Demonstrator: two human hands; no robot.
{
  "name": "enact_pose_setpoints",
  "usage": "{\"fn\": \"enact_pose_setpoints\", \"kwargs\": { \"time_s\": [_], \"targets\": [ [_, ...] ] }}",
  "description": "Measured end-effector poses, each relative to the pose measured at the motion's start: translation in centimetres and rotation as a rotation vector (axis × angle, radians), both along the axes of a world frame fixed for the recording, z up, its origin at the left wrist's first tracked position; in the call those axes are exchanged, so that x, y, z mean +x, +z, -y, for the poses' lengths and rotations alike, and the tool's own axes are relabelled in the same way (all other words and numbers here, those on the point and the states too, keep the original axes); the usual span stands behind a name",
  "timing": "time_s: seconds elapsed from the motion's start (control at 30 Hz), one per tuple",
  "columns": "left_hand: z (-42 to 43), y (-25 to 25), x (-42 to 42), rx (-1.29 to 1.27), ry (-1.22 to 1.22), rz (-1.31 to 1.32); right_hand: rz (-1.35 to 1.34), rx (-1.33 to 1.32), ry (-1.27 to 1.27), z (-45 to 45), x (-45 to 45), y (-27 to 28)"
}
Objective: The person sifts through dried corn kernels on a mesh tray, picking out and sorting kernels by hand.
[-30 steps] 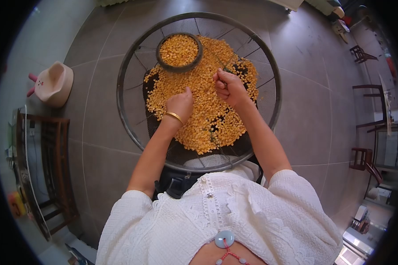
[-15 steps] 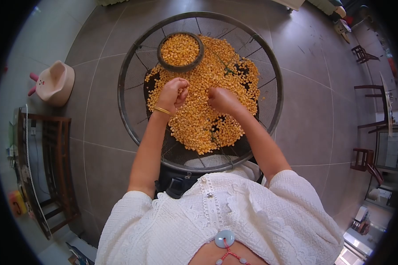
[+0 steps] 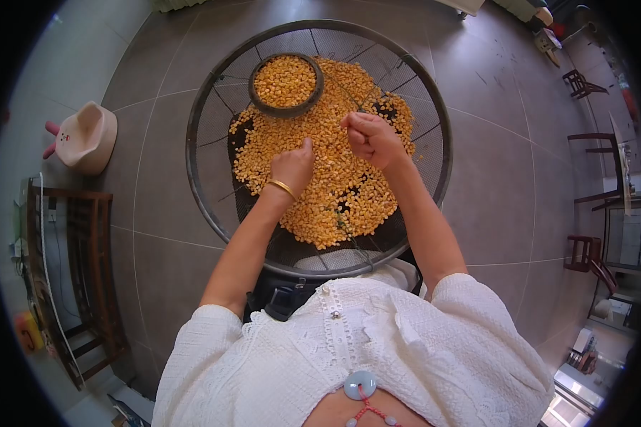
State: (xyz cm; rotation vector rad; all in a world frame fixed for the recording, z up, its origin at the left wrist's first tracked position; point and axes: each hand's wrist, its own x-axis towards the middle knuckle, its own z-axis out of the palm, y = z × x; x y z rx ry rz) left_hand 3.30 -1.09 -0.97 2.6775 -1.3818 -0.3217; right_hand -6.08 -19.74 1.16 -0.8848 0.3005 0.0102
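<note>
Loose yellow corn kernels [image 3: 327, 185] are spread across a round mesh sieve [image 3: 429, 121] with a dark rim. Inside it, towards the far left, a dark round bowl [image 3: 252, 90] full of kernels rests among them. Palm down over the middle of the spread is my left hand [image 3: 293, 168], a gold bangle at its wrist. Its fingers are curled and mostly hidden beneath it. My right hand [image 3: 374, 138] is raised slightly above the kernels, right of the bowl. Its fingers are folded, thumb and forefinger pinched together; anything between them is too small to make out.
The sieve sits close against my lap, above a grey tiled floor [image 3: 491, 199]. To the left are a pale child's seat [image 3: 89, 139] with pink handles and a dark wooden chair [image 3: 85, 270]. Small dark wooden stools [image 3: 583, 253] line the right side.
My left hand has turned palm down and shifted slightly right and nearer me. My right hand has lifted, moved away from me and turned so its folded fingers show.
</note>
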Motion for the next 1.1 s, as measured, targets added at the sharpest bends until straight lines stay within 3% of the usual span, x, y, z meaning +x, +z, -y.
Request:
{"fn": "enact_pose_setpoints", "kwargs": {
  "time_s": [0.03, 0.1, 0.13, 0.2, 0.33, 0.47, 0.53, 0.57, 0.6, 0.63, 0.67, 0.7, 0.77, 0.8, 0.97, 1.07, 1.1],
  "targets": [
    [-0.1, -0.5, 0.0, -0.029, -0.018, 0.045, 0.001, 0.0, 0.0, -0.3, 0.2, 0.2],
    [-0.1, -0.9, 0.2, -0.059, -0.036, 0.091, -0.278, -0.769, 0.026, -1.2, 0.6, 0.3],
    [-0.1, -0.9, 0.2, -0.049, -0.045, 0.096, -0.279, -0.768, 0.027, -1.6, 0.7, -0.3],
    [-0.1, -0.7, 0.2, -0.04, -0.053, 0.101, -0.32, -1.427, 0.092, -2.7, 0.9, -1.2],
    [0.1, -0.5, 0.1, -0.006, -0.026, 0.066, -0.506, -1.721, 0.386, -4.1, 0.8, -1.3],
    [0.2, 0.0, 0.1, -0.016, 0.014, 0.006, -0.43, -1.753, 0.314, -3.8, 0.8, -2.0],
    [0.0, 0.2, 0.3, -0.175, 0.047, -0.09, -0.322, -1.327, 0.11, -3.1, 1.1, -2.0],
    [0.0, 0.3, 0.4, -0.33, 0.075, -0.188, -0.317, -1.333, 0.109, -2.3, 0.9, -1.8],
    [0.2, 0.4, 0.7, -0.335, 0.077, -0.184, -0.201, -0.764, 0.088, -1.7, 0.6, -0.1],
    [0.4, 0.4, 1.2, -0.53, 0.194, -0.532, -0.083, -0.195, 0.064, -1.3, 0.3, 1.0],
    [0.5, 0.4, 1.6, -0.718, 0.31, -0.884, 0.183, 0.024, 0.049, -0.6, 0.3, -0.4],
    [0.2, 1.6, 1.8, -0.723, 0.309, -0.88, 0.186, 0.02, 0.051, -0.4, 0.3, 0.0],
    [-1.0, 5.0, 2.2, -0.929, 0.531, -1.557, 0.147, 0.447, -0.101, -0.3, 0.2, 1.3],
    [-1.1, 5.0, 2.6, -1.072, 0.548, -1.709, 0.117, 0.419, -0.129, -0.5, 0.1, 2.0],
    [-0.6, 7.4, 6.4, -1.254, 0.487, -1.77, 0.11, 0.415, -0.058, -1.1, 0.9, 0.6],
    [1.5, 9.7, 9.7, -1.288, 0.467, -1.565, -0.07, 0.312, -0.094, -1.5, 0.9, 0.7],
    [2.5, 9.8, 11.0, -1.224, 0.489, -1.236, -0.061, 0.316, -0.087, -1.6, 0.8, 0.9]
  ]
}}
